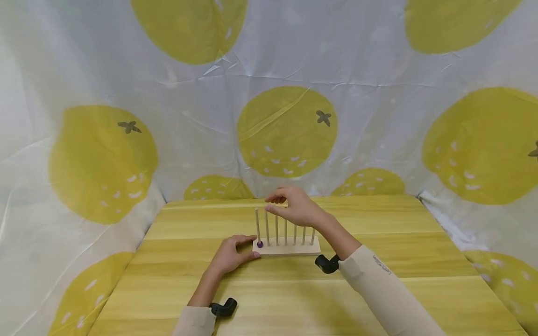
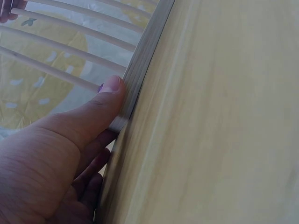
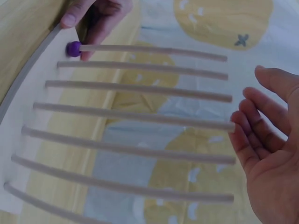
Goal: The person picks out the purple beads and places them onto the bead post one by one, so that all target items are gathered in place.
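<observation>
A pale wooden peg stand [image 1: 290,250] with several upright thin rods stands on the table. One purple bead [image 1: 260,244] sits at the bottom of the leftmost rod, close against the base. My left hand [image 1: 228,255] grips the stand's left end, thumb at the front edge and index finger at the back. In the left wrist view, the thumb [image 2: 105,93] presses the base's edge and nearly hides the bead. Above the rods is my right hand [image 1: 297,208], its fingers loosely bent and holding nothing. The right wrist view has its fingertips [image 3: 236,120] right at the rod tips.
The wood-grain table [image 1: 168,275] spreads around the stand. Behind and beside it hangs a white cloth [image 1: 201,121] printed with large yellow fruit. Black wrist devices [image 1: 224,307] sit at both sleeve cuffs.
</observation>
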`<action>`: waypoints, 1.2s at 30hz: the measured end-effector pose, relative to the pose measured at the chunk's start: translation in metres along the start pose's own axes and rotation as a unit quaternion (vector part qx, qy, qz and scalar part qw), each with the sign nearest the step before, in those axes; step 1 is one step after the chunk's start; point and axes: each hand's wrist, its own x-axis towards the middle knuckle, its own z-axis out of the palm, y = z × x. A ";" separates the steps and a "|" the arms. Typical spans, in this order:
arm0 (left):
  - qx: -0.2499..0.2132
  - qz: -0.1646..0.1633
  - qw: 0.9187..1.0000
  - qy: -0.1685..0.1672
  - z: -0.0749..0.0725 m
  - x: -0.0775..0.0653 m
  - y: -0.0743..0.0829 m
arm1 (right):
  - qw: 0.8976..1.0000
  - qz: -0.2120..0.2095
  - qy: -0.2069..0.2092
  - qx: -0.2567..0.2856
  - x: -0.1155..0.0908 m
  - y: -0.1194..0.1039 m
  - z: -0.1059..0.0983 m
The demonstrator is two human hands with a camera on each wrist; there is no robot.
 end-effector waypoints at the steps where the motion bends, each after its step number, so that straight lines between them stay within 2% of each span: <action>1: -0.001 -0.003 1.000 0.002 -0.001 -0.001 -0.001 | 1.000 -0.002 0.003 0.002 -0.002 0.001 -0.002; 10: -0.004 -0.010 1.000 -0.004 -0.001 -0.002 -0.003 | 0.999 0.020 0.024 0.008 -0.028 0.019 -0.024; 18: -0.004 -0.015 1.000 -0.006 0.001 -0.005 -0.003 | 0.997 0.038 0.061 0.000 -0.068 0.040 -0.047; 24: -0.005 -0.007 1.000 -0.002 0.000 -0.002 -0.001 | 0.993 0.072 0.089 -0.025 -0.098 0.058 -0.062; 29: -0.007 -0.006 1.000 -0.004 -0.003 -0.001 0.001 | 0.990 0.090 0.106 -0.029 -0.120 0.073 -0.068; 36: -0.009 -0.007 1.000 -0.005 -0.001 -0.002 0.002 | 0.986 0.114 0.114 -0.035 -0.149 0.100 -0.063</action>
